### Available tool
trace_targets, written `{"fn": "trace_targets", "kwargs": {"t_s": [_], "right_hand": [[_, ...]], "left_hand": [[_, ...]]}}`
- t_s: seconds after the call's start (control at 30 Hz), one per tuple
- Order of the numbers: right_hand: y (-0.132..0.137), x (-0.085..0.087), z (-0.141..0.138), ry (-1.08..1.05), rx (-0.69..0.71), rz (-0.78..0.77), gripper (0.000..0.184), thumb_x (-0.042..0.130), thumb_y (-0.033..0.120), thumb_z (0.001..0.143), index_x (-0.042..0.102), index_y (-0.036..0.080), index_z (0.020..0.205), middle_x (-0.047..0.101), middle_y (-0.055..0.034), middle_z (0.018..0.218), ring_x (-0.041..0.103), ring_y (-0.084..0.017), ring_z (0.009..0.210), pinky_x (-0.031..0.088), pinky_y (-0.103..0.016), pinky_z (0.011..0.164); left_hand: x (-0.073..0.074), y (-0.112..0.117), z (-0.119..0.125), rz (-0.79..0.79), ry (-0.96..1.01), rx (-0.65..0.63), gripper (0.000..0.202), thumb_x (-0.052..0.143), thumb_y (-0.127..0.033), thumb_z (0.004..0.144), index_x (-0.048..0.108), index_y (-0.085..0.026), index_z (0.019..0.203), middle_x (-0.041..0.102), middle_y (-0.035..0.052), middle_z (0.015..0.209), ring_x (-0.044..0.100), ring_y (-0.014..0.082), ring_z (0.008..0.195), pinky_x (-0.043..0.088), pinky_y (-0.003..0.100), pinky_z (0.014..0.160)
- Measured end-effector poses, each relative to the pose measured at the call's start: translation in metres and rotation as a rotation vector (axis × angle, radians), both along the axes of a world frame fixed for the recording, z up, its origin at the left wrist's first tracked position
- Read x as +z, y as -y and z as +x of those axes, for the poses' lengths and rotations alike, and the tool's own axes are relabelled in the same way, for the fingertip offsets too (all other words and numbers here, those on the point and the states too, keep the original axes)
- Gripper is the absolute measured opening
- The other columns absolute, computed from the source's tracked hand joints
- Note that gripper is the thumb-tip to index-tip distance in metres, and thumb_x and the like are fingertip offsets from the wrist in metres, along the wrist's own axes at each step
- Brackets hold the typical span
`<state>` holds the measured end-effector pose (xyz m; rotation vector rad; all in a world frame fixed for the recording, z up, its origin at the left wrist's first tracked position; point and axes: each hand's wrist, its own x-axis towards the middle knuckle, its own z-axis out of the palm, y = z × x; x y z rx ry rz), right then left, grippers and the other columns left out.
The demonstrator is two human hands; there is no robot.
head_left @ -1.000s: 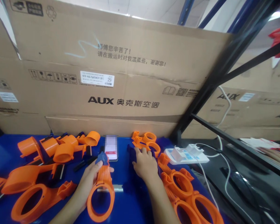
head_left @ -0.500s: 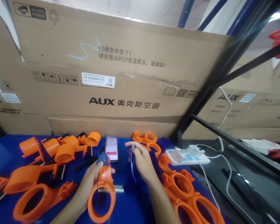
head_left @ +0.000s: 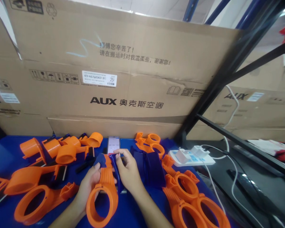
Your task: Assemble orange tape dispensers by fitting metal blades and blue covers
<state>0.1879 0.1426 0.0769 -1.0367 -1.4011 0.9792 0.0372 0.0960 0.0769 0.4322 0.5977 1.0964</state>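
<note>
- Holding an orange ring-ended piece point(head_left: 106, 178) at the near middle of the blue table point(head_left: 133, 210), I have its ring towards me; its long axis runs away from me, leaning slightly right, to a blue tip point(head_left: 99, 160).
- My left hand point(head_left: 92, 177) is closed round its stem, the forearm slanting in from the near left.
- My right hand point(head_left: 129, 172), fingers curled, pinches one blue part point(head_left: 117, 172) just right of the stem, its long axis running near to far; I cannot tell whether the two touch.
- To my right I count five orange rings point(head_left: 211, 209), three near and two far, and at least two loose blue parts point(head_left: 155, 171).
- To my left lie eight orange pieces point(head_left: 66, 155), one cut by the edge.
- Beyond my hands are one phone point(head_left: 113, 145) and, right, one power strip point(head_left: 192, 161) with two plugs point(head_left: 199, 151).
- Farthest, one big carton point(head_left: 133, 82) stands upright.
</note>
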Motion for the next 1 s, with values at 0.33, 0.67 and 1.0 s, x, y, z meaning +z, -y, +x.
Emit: {"fn": "trace_targets", "kwargs": {"t_s": [0.33,0.67,1.0], "right_hand": [[0.022,0.02,-0.009,0.176,0.181,0.099,0.031,0.055,0.039,0.103,0.075,0.027,0.124,0.077,-0.005,0.117,0.072,-0.026,0.108,0.055,-0.041,0.098],[0.034,0.015,-0.006,0.302,0.289,-0.007,0.053,0.058,0.038,0.102,0.046,0.037,0.154,0.047,-0.0037,0.159,0.043,-0.029,0.148,0.031,-0.056,0.123],[0.024,0.007,-0.007,0.227,0.179,0.026,0.053,0.056,0.035,0.101,0.048,0.031,0.153,0.059,-0.0095,0.139,0.054,-0.027,0.135,0.037,-0.052,0.12]], "left_hand": [[0.005,-0.006,0.004,-0.014,-0.075,0.254,0.052,0.078,-0.039,0.079,0.069,-0.018,0.126,0.082,0.011,0.107,0.076,0.0356,0.103,0.061,0.045,0.09],[-0.006,-0.011,-0.003,-0.019,-0.163,0.402,0.049,0.08,-0.036,0.077,0.071,-0.017,0.122,0.082,0.0097,0.108,0.076,0.034,0.106,0.06,0.044,0.095],[-0.008,-0.013,-0.004,-0.023,-0.199,0.45,0.049,0.08,-0.034,0.079,0.068,-0.02,0.125,0.082,0.0078,0.111,0.076,0.0306,0.106,0.06,0.039,0.094]]}}
